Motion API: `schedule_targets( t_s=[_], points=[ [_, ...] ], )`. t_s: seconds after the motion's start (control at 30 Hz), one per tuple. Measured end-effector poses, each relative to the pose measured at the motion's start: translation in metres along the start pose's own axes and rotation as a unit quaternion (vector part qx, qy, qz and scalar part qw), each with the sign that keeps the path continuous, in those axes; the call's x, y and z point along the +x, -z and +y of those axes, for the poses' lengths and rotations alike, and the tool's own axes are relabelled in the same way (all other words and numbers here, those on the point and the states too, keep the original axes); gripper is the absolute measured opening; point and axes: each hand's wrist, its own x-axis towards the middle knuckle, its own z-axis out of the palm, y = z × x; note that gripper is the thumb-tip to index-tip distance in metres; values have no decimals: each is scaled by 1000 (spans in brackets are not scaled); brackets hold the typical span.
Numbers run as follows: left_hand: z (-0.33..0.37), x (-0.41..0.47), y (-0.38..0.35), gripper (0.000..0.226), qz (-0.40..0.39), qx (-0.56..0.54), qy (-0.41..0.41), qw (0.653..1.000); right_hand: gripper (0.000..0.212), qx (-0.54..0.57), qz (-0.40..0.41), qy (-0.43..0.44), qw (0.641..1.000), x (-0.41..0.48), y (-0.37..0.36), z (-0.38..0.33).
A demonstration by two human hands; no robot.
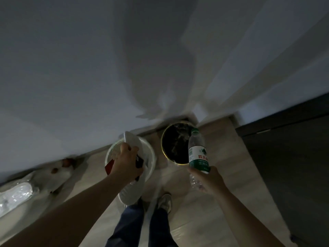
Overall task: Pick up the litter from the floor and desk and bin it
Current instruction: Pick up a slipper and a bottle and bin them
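A round bin [175, 141] lined with a black bag stands on the floor against the wall. My right hand [207, 180] grips a clear plastic water bottle [196, 152] with a green cap and green label, tilted so its top hangs over the bin's right rim. My left hand [127, 164] is closed on a white takeaway bowl [149, 157] with a white lid, and a red wrapper [109, 165] shows beside the fingers. The bowl hangs left of the bin, above the floor.
A white wall fills the upper view. A dark cabinet [288, 157] stands on the right. At the left, a plastic-wrapped bundle [16, 193] and a pale bag with small brown bits [60, 170] lie by the wall. My feet [164, 202] stand on the pale wood floor.
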Motion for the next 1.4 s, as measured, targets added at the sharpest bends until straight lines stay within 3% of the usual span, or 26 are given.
schedule_targets(
  t_s=[0.13, 0.27, 0.43, 0.53, 0.63, 0.73, 0.83, 1.03, 1.17, 1.3, 1.4],
  points=[
    [-24, 34, -42, 72, -61, 2, 17, 998, 87, -2, -8, -39, 999, 42, -20, 14],
    [-50, 62, -86, 76, -107, 18, 6, 994, 75, -2, -7, -69, 998, 79, -38, 29],
    [-69, 90, -120, 76, -121, 12, 6, 993, 98, -3, -2, -88, 996, 121, -56, 49],
    [-80, 99, -129, 81, -101, -7, 14, 995, 92, -17, 26, -89, 996, 136, -62, 54],
    [-85, 103, -129, 65, -115, 42, 7, 992, 79, -60, 37, -87, 994, 146, -66, 51],
    [-83, 102, -126, 54, -125, 69, -25, 989, 68, -129, 71, -72, 987, 151, -67, 42],
    [-80, 102, -122, 52, -133, 81, -56, 986, 77, -149, 98, -47, 983, 157, -67, 26],
    [-72, 106, -105, 52, -145, 109, -91, 979, 67, -242, 144, 67, 957, 149, -74, 1],
    [-64, 102, -81, 51, -145, 123, -98, 977, 55, -299, 116, 91, 943, 123, -77, -9],
    [-54, 81, -34, 63, -120, 133, -118, 977, 45, -368, 94, 139, 915, 77, -74, -27],
    [-40, 54, 20, 50, -72, 131, -144, 978, 42, -412, 66, 192, 888, 30, -68, -51]
  ],
)
